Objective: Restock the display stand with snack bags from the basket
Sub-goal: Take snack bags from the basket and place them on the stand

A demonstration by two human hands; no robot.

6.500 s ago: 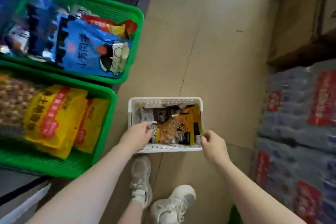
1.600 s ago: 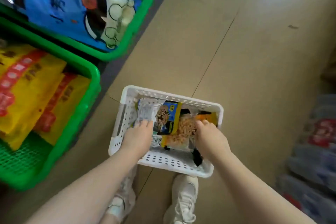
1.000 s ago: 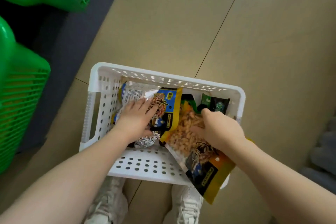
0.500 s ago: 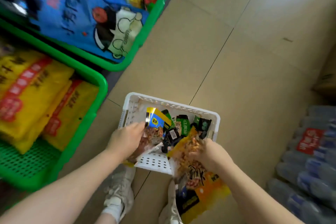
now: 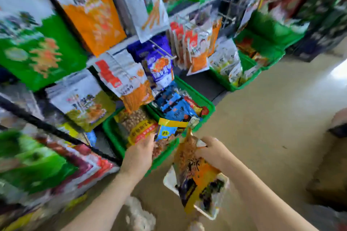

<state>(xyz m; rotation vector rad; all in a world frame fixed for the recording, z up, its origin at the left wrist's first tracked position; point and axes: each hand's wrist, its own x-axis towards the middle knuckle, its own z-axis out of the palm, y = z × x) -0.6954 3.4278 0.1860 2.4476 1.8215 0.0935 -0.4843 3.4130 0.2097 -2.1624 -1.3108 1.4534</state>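
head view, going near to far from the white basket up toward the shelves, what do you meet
white basket → orange bag in the right hand → blue-and-yellow bag in the left hand → green bin of blue packs → hanging snack bags

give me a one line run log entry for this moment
left hand: holds blue-yellow snack bag | right hand: holds orange snack bag | white basket: on floor below | view: blurred

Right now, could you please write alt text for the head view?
Each hand holds a snack bag: the left hand a blue-and-yellow bag, the right hand an orange bag, above the white basket before a blurred display stand.
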